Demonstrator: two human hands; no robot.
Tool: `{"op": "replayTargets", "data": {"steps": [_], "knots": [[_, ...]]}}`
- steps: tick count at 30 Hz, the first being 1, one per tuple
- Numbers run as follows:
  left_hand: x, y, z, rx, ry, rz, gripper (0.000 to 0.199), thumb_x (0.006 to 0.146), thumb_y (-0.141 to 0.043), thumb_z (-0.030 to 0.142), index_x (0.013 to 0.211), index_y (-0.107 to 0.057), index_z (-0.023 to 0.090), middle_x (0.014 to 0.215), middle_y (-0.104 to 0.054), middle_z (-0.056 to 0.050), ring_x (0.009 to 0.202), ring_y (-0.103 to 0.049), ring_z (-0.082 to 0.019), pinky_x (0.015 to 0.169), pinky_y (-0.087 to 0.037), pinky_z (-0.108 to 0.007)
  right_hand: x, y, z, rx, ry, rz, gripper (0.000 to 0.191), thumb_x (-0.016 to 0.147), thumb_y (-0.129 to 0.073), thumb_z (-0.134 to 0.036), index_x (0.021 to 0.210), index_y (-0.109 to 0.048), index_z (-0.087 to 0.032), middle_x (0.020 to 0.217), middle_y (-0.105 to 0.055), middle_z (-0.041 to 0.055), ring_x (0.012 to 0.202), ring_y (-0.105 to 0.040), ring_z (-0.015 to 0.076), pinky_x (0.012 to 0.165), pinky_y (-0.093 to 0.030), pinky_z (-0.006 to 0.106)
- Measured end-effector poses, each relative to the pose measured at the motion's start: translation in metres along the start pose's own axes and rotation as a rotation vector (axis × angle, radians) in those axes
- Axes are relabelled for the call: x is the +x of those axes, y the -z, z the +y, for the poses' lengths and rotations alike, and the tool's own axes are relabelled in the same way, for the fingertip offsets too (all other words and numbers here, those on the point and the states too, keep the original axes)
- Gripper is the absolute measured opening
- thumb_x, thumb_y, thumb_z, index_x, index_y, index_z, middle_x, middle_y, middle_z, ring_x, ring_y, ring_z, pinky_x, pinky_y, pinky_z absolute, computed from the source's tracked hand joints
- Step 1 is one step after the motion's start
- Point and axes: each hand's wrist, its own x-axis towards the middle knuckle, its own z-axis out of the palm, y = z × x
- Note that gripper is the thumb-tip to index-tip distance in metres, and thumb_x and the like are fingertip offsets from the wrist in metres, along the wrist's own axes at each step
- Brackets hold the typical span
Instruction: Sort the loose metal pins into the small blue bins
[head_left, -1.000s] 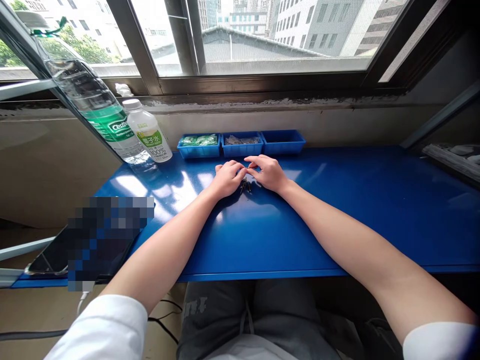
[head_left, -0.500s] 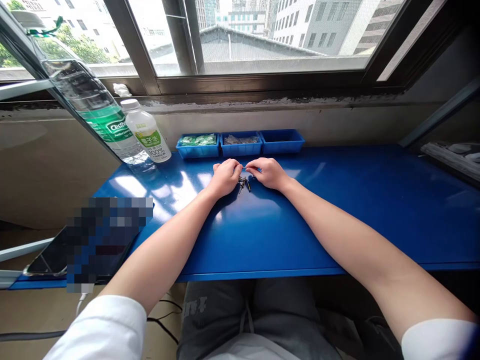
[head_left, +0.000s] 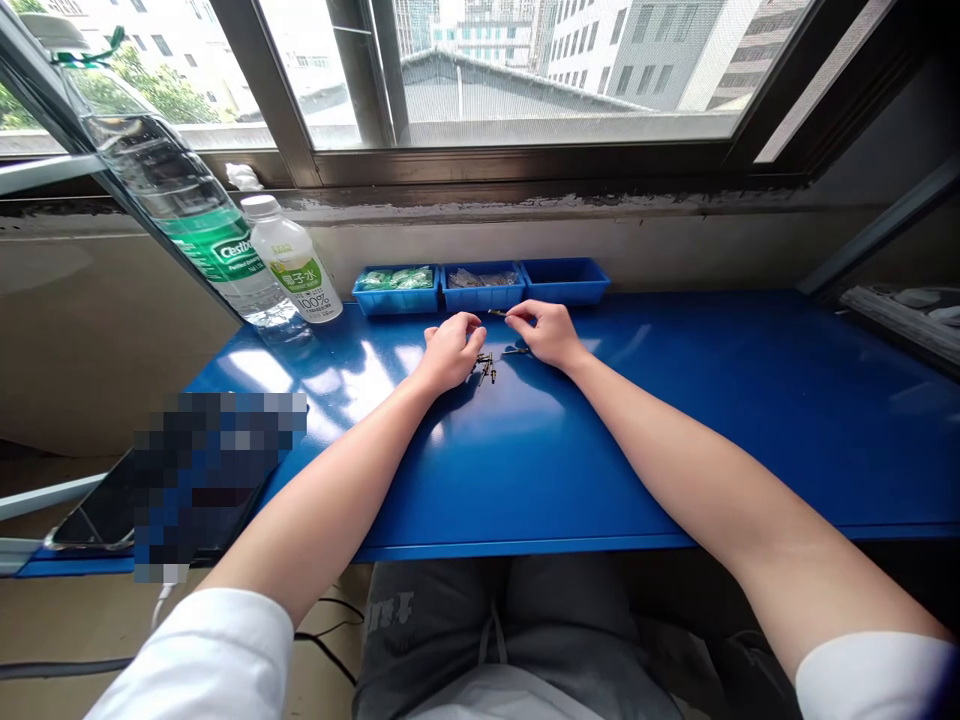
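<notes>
The right hand (head_left: 548, 334) pinches a small metal screw (head_left: 497, 312) at its fingertips, long axis running sideways toward the left hand (head_left: 450, 352), which rests loosely curled, holding nothing visible. Loose screws (head_left: 485, 368) lie between them on the blue bench (head_left: 675, 430), nearer the left hand.

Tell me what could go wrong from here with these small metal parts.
The small metal part at the fingertips of the right hand looks lightly pinched and could slip. The loose parts beside the left hand might get knocked and roll across the glossy blue bench.
</notes>
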Motion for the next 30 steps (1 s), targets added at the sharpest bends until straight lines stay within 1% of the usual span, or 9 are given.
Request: {"op": "replayTargets", "data": {"steps": [2, 5, 7, 9, 11, 14, 20, 24, 30], "knots": [[0.0, 0.0, 0.0, -0.003, 0.003, -0.012, 0.028, 0.092, -0.039, 0.038, 0.107, -0.055, 0.021, 0.112, -0.066, -0.006, 0.108, -0.057, -0.023, 0.098, -0.031, -0.041, 0.007, 0.003, 0.014, 0.106, -0.127, 0.123, 0.019, 0.078, -0.062, -0.034, 0.083, -0.07, -0.017, 0.08, -0.071, 0.0057, 0.073, -0.065, 0.0181, 0.07, -0.05, 0.03], [0.0, -0.002, -0.001, -0.011, -0.01, -0.027, 0.027, 0.092, -0.04, 0.037, 0.107, -0.054, 0.021, 0.112, -0.066, -0.006, 0.108, -0.057, -0.023, 0.099, -0.03, -0.042, 0.018, 0.011, 0.041, 0.231, -0.297, 0.306, 0.02, 0.074, -0.064, -0.033, 0.079, -0.067, -0.014, 0.074, -0.069, 0.0054, 0.065, -0.063, 0.0157, 0.066, -0.051, 0.03], [0.0, -0.003, -0.003, -0.01, -0.022, -0.033, 0.027, 0.091, -0.04, 0.038, 0.107, -0.054, 0.02, 0.112, -0.065, -0.007, 0.108, -0.057, -0.023, 0.098, -0.03, -0.042, 0.021, 0.019, 0.056, 0.253, -0.401, 0.421, 0.019, 0.073, -0.065, -0.031, 0.08, -0.066, -0.014, 0.073, -0.068, 0.0046, 0.061, -0.061, 0.0143, 0.064, -0.051, 0.029], [0.0, -0.004, -0.004, -0.002, -0.032, -0.04, 0.028, 0.091, -0.04, 0.038, 0.107, -0.054, 0.02, 0.113, -0.065, -0.007, 0.109, -0.057, -0.023, 0.097, -0.031, -0.042, 0.021, 0.027, 0.066, 0.201, -0.444, 0.49, 0.017, 0.072, -0.065, -0.031, 0.077, -0.066, -0.015, 0.07, -0.067, 0.0038, 0.059, -0.059, 0.0139, 0.064, -0.051, 0.03], [0.0, -0.004, -0.004, 0.01, -0.044, -0.046, 0.028, 0.091, -0.04, 0.038, 0.106, -0.055, 0.02, 0.113, -0.065, -0.007, 0.109, -0.056, -0.023, 0.097, -0.031, -0.043, 0.019, 0.033, 0.071, 0.105, -0.445, 0.509, 0.015, 0.071, -0.066, -0.031, 0.073, -0.066, -0.015, 0.066, -0.066, 0.0033, 0.058, -0.059, 0.0145, 0.066, -0.051, 0.032], [0.0, -0.003, -0.003, 0.03, -0.054, -0.056, 0.026, 0.091, -0.041, 0.037, 0.104, -0.055, 0.02, 0.113, -0.065, -0.007, 0.111, -0.055, -0.024, 0.096, -0.031, -0.043, 0.016, 0.037, 0.072, -0.013, -0.441, 0.489, 0.014, 0.071, -0.066, -0.03, 0.068, -0.066, -0.016, 0.064, -0.066, 0.0037, 0.06, -0.06, 0.0163, 0.072, -0.05, 0.035], [0.0, -0.002, -0.002, 0.046, -0.066, -0.067, 0.025, 0.091, -0.041, 0.036, 0.102, -0.056, 0.02, 0.112, -0.064, -0.007, 0.112, -0.054, -0.023, 0.096, -0.031, -0.043, 0.017, 0.037, 0.074, -0.114, -0.467, 0.497, 0.017, 0.074, -0.066, -0.032, 0.065, -0.064, -0.017, 0.065, -0.066, 0.0052, 0.068, -0.061, 0.0202, 0.079, -0.049, 0.038], [-0.001, -0.002, -0.003, 0.059, -0.065, -0.074, 0.026, 0.091, -0.04, 0.037, 0.103, -0.056, 0.02, 0.113, -0.064, -0.007, 0.112, -0.054, -0.023, 0.096, -0.031, -0.043, 0.018, 0.036, 0.078, -0.098, -0.481, 0.529, 0.02, 0.076, -0.064, -0.035, 0.066, -0.063, -0.017, 0.065, -0.065, 0.005, 0.069, -0.061, 0.0199, 0.079, -0.049, 0.039], [-0.001, -0.002, -0.003, 0.071, -0.069, -0.081, 0.027, 0.091, -0.039, 0.037, 0.104, -0.056, 0.02, 0.113, -0.063, -0.007, 0.111, -0.054, -0.023, 0.096, -0.031, -0.043, 0.018, 0.036, 0.074, 0.053, -0.508, 0.575, 0.019, 0.074, -0.065, -0.034, 0.071, -0.065, -0.016, 0.066, -0.066, 0.0035, 0.061, -0.059, 0.0159, 0.067, -0.05, 0.034]]}}
